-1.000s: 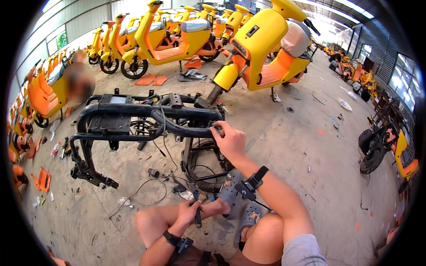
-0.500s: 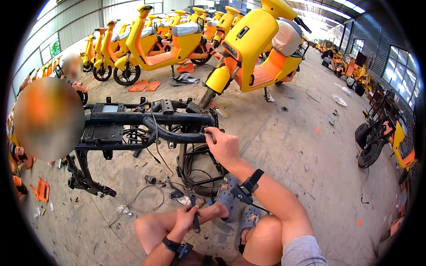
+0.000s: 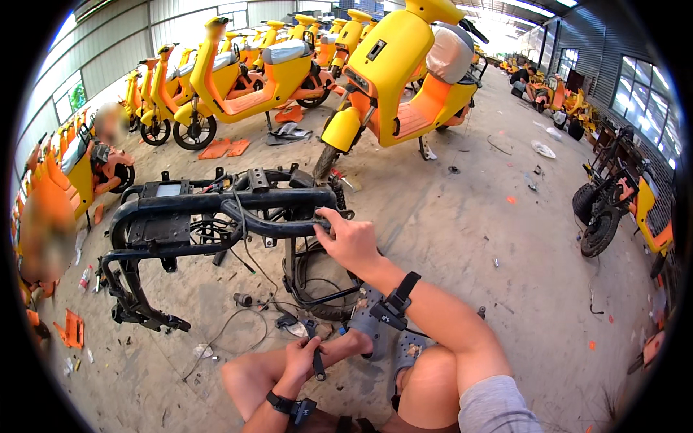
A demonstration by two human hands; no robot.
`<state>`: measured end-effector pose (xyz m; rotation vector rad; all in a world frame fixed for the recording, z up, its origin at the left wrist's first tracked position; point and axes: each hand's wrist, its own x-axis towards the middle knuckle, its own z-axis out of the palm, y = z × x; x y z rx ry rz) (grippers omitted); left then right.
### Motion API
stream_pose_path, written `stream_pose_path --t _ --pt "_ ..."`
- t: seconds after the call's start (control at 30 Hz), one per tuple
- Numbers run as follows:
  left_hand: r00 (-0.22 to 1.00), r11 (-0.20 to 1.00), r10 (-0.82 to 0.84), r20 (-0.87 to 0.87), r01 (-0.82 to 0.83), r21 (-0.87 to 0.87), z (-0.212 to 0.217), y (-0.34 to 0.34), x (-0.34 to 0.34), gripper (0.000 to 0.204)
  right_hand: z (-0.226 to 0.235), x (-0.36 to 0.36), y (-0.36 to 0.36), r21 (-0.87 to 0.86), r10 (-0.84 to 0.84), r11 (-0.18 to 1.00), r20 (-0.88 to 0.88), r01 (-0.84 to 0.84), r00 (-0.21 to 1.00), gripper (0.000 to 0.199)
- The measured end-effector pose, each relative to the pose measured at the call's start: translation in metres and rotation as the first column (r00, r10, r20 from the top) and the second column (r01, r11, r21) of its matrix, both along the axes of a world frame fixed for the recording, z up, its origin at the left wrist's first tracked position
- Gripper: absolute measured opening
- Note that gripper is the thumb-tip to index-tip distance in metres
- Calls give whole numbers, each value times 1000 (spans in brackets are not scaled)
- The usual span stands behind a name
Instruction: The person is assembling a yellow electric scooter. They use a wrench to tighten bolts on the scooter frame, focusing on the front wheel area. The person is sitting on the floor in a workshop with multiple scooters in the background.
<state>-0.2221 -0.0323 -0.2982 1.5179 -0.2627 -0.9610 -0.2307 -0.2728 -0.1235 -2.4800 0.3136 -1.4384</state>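
Note:
A black scooter frame (image 3: pixel 289 229) of bent tubes stands stripped in front of me, with cables hanging from it. My right hand (image 3: pixel 348 242) is closed around the near right end of its tube, fingers curled over the top. Low down, beside my bent leg, my left hand (image 3: pixel 302 355) grips a dark wrench (image 3: pixel 318 366) whose holed handle end points toward me. Below the frame, loose black cables (image 3: pixel 245 309) and a wheel (image 3: pixel 328 310) lie around my foot, partly hidden by the tubes.
Yellow and orange scooters (image 3: pixel 386 79) stand in rows beyond the frame. Orange panels (image 3: pixel 72 328) lie on the concrete floor at left. Another partly stripped scooter (image 3: pixel 605 231) stands at right. Far back right, a person (image 3: pixel 521 76) crouches near more scooters.
My view has shifted slightly, and the blurred shape at left has moved leftward, uncovering the frame's left end. Both hands keep their holds.

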Motion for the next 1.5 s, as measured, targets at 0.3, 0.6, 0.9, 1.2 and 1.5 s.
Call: stream_pose_path --t 0.3,0.6,0.9,1.2,1.5 --pt "999 999 45 32 -45 1 -13 1 4 22 -2 5 -9 16 -102 995 35 102 994 19" --pt "999 998 51 4 -51 -46 -2 -2 -2 20 4 -5 -9 7 18 1000 80 -19 997 16" --pt "999 999 51 2 -51 -8 3 -4 -3 21 -4 3 -20 -107 32 994 121 -19 992 18" --pt "999 999 41 1 -41 -10 -2 -4 -2 19 -5 -1 -17 -1 -51 999 19 51 999 16" --pt "999 998 51 -14 -51 -27 0 -3 -3 20 -3 -3 -14 58 -45 997 -6 45 999 15"
